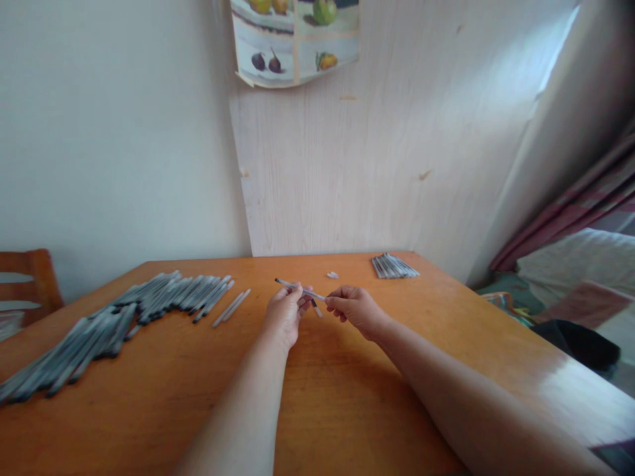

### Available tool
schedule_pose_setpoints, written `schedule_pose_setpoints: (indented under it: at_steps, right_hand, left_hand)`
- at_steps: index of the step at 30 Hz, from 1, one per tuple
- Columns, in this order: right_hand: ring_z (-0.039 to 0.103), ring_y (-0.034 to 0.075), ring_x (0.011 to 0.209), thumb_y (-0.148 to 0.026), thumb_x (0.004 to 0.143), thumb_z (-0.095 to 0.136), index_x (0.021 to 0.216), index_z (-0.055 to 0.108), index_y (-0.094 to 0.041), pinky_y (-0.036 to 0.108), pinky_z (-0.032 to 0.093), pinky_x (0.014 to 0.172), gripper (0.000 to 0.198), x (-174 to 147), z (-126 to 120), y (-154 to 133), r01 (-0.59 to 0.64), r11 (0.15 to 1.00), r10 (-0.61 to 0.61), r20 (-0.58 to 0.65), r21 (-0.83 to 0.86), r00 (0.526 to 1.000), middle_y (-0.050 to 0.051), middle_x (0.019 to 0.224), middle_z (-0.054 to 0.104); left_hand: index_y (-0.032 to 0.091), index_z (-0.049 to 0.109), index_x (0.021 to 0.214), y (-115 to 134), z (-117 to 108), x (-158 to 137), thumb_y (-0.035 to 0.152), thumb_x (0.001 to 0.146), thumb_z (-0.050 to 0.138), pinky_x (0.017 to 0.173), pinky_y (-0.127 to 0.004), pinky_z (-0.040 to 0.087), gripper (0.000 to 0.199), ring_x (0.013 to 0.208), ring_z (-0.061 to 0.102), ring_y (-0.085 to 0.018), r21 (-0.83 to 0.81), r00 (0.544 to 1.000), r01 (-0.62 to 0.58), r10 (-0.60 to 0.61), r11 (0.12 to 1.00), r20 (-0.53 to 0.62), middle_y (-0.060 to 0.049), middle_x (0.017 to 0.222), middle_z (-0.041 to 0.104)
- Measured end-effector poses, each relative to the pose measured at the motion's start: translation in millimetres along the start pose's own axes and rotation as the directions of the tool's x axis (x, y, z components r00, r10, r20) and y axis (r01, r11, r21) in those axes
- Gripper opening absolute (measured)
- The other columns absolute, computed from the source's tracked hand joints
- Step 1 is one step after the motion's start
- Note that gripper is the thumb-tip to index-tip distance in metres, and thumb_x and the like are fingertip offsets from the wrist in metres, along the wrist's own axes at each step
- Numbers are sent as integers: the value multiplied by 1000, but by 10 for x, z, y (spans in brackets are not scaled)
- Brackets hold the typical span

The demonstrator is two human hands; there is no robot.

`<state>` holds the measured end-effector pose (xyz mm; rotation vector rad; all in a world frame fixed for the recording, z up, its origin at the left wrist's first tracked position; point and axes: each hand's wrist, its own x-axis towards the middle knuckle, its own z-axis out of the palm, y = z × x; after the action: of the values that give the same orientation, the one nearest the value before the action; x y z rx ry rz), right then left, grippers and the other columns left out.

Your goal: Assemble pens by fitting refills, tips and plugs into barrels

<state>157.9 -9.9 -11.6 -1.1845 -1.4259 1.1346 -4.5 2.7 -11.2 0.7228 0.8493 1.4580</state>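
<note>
A thin pen (284,283) with a dark tip at its left end lies slantwise between my hands. My left hand (284,313) is closed around its middle. At the pen's right end, the fingers of my right hand (358,311) are pinched together on it. Just below the left fingers shows a short clear piece with a dark band (317,309); whether it is held or rests on the table I cannot tell. Two pale, slim tubes (231,309) lie side by side left of my left hand. Beyond my hands sit a few small whitish pieces (332,275).
Many clear pens with black ends form a long pile (173,297) across the left of the wooden table (327,403). A neat row of pens (393,266) lies at the back right. A chair (37,281) stands left, a black bin (578,344) beyond the right edge.
</note>
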Motion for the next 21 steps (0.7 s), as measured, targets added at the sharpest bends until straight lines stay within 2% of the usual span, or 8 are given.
schedule_pose_setpoints:
  at_steps: [4, 10, 16, 21]
  right_hand:
    - [50, 10, 54, -34, 72, 66, 76, 61, -16, 21, 37, 47, 19, 41, -22, 26, 27, 999, -30, -56, -40, 998, 2, 68, 64]
    - [45, 9, 51, -37, 72, 63, 73, 60, -16, 22, 33, 47, 22, 136, -149, 64, 38, 993, -61, -210, -112, 976, 0, 63, 59]
    - [49, 12, 55, -41, 73, 58, 74, 66, -16, 23, 33, 50, 26, 325, -421, 195, -1, 928, -168, -421, -372, 891, 2, 61, 60]
    - [54, 16, 61, -44, 75, 54, 74, 70, -18, 25, 33, 52, 30, 493, -725, 298, -106, 842, -237, -538, -529, 809, 3, 65, 63]
  left_hand:
    - [14, 60, 88, -6, -3, 5, 19, 80, 64, 68, -25, 50, 10, 72, 67, -13, 39, 1000, 4, -3, 999, -19, -10, 86, 71]
    - [15, 59, 91, -3, -23, 10, 21, 77, 67, 65, -24, 49, 18, 70, 67, -14, 114, 988, -43, 59, 993, -142, -10, 86, 71]
    - [15, 58, 89, -1, -72, 60, 23, 78, 65, 61, -23, 47, 15, 66, 65, -11, 181, 974, -66, 102, 981, -201, -8, 84, 70]
    - [15, 57, 89, 26, -79, 73, 22, 77, 64, 56, -20, 44, 16, 63, 64, -10, 181, 965, -73, 115, 981, -235, -8, 83, 70]
